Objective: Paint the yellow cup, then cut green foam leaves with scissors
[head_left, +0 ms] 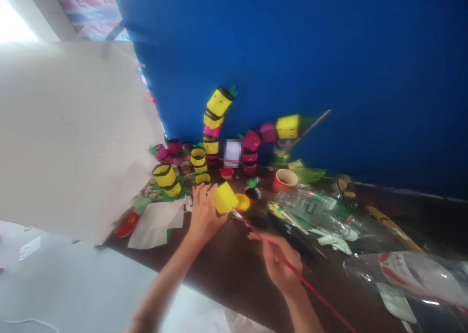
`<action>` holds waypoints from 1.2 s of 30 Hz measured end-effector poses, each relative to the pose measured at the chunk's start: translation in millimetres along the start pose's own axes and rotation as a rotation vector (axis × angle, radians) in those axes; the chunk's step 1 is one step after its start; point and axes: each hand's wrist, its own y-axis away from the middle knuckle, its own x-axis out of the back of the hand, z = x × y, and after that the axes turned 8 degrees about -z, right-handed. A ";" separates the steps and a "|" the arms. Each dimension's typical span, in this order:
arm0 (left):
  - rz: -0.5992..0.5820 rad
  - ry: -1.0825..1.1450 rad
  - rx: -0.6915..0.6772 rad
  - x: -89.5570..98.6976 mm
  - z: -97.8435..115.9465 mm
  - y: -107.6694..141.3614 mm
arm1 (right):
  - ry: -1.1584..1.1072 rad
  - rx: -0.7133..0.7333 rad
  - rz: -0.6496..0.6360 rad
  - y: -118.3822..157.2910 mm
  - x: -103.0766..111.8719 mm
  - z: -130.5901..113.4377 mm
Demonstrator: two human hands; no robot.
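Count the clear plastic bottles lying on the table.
1: the clear plastic bottle lies on its side right of the hands, beside the orange cup. Others may hide under the clutter.

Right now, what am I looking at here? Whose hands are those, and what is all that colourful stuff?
The camera sits on a person's head and looks down, so these are that person's own two hands. The left hand holds a small yellow cup. The right hand holds a thin red brush, its tip close to the cup. They work over a dark table. On it stand stacks of yellow and pink painted cups, an orange cup, a plastic bottle and white paper. Behind is a blue board.
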 end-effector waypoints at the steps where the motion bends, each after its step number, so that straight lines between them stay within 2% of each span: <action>1: 0.006 0.011 0.007 0.7 -0.1 0.1 | 0.001 -0.006 -0.001 -0.6 0.4 -1.4; 4: 0.009 0.033 0.011 2.0 -0.8 0.7 | 0.024 -0.010 0.003 -2.0 4.0 -7.9; 10: -0.003 0.015 -0.015 2.5 1.0 1.1 | 0.009 0.082 0.072 -1.4 9.9 -12.2; 17: 0.020 0.043 -0.021 5.8 5.6 -1.7 | 0.011 0.017 0.039 -1.7 8.5 -9.9; 23: -0.005 0.030 -0.035 5.1 4.5 -0.1 | -0.002 0.045 0.086 -2.2 9.8 -13.2; 26: 0.013 0.035 -0.033 5.2 5.5 -0.4 | 0.035 0.015 0.062 -3.8 9.7 -16.4; 33: -0.012 0.013 -0.018 7.7 5.6 -2.9 | 0.047 0.117 0.104 -3.2 10.8 -15.8; 36: -0.013 0.005 -0.022 8.0 7.3 -3.1 | 0.053 0.139 0.085 -5.8 8.1 -17.8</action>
